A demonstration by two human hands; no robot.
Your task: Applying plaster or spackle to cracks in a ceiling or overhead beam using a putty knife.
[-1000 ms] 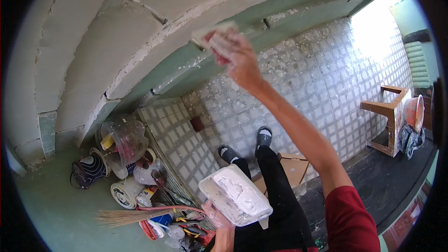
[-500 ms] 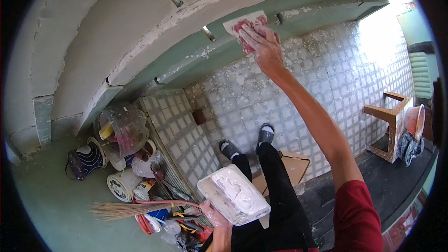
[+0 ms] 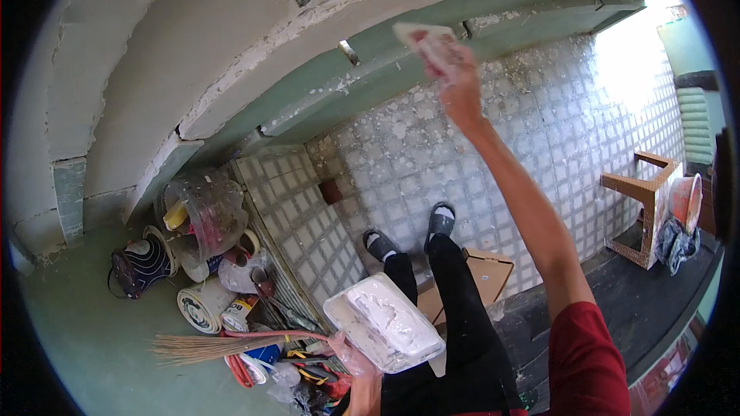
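Observation:
My right hand [image 3: 461, 81], whitened with putty and blurred by motion, grips a red-and-white flat putty spreader [image 3: 420, 35]. The spreader is raised in front of the green lower face of the ledge [image 3: 378, 31]; whether it touches the surface I cannot tell. Low in front of me, my left hand [image 3: 354, 356] supports a white plastic tray [image 3: 422, 359] from its left side, the fingers partly hidden beneath. White putty [image 3: 393, 312] fills much of the tray. A pale flat tab [image 3: 438, 366] pokes out under its right corner.
On the left lie a stick broom [image 3: 193, 348], buckets [image 3: 202, 304] and a clear plastic tub [image 3: 208, 216]. A cardboard box [image 3: 487, 273] is beside my legs on the putty-spattered tiled floor [image 3: 532, 139]. A brown-patterned stool [image 3: 644, 192] and an orange pail [image 3: 684, 199] stand right.
My right hand and the spreader have shifted right, with the spreader turned and now seen more edge-on. The tray in my left hand has barely moved.

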